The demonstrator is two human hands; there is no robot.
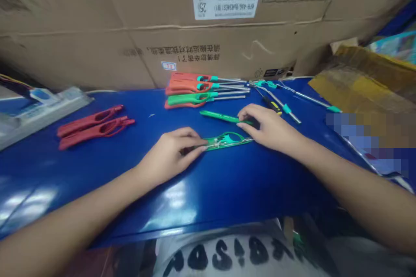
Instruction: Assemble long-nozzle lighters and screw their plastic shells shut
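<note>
A green lighter half-shell lies open on the blue table, with a teal trigger and small metal parts inside it. My left hand pinches its left end between thumb and fingers. Above it, my right hand grips the right end of a second green half-shell, held on edge. A metal tube runs from the lower shell toward my right hand, which hides its end. Just behind that hand lies a black and yellow screwdriver.
Assembled long-nose lighters in orange and green lie at the back against a cardboard box. Red lighter shells are at left near a power strip. Metal tubes with teal pieces lie at right by a taped carton.
</note>
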